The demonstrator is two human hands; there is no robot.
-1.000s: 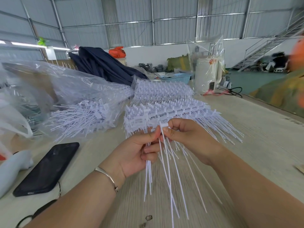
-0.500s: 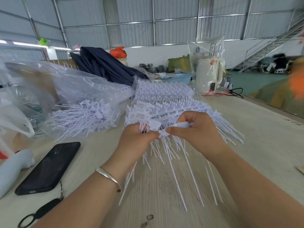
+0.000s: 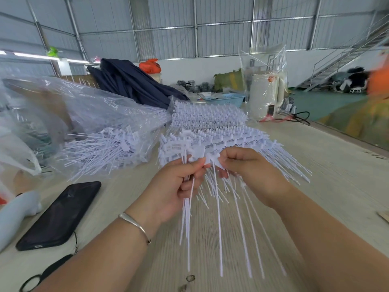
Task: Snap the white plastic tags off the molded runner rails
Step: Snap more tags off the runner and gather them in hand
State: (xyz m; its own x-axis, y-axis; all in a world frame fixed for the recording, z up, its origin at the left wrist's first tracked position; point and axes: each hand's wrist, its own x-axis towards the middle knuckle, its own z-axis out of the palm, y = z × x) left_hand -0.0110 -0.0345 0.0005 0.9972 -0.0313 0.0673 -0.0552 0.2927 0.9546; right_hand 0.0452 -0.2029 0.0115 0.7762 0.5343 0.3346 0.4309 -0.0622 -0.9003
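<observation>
My left hand (image 3: 181,186) grips a bundle of loose white plastic tags (image 3: 187,218) whose long thin tails hang down over the table. My right hand (image 3: 246,171) pinches the flat head of another white tag (image 3: 212,158) right beside the left thumb, with several tails trailing below it. Just behind both hands lies a stack of white molded runner rails (image 3: 221,138) with tags still on them, their tails fanning out to the right. A second stack of runner rails (image 3: 208,114) sits farther back.
A clear plastic bag of loose tags (image 3: 101,144) lies to the left. A black phone (image 3: 61,211) with a strap rests at the near left. Farther back stand a dark blue cloth heap (image 3: 134,85), a blue basket (image 3: 227,99) and a bagged white container (image 3: 265,95).
Both hands have dropped slightly toward me from the rail stack. The right hand now pinches a tag head beside the left thumb, and the left hand's bundle hangs straight down again.
</observation>
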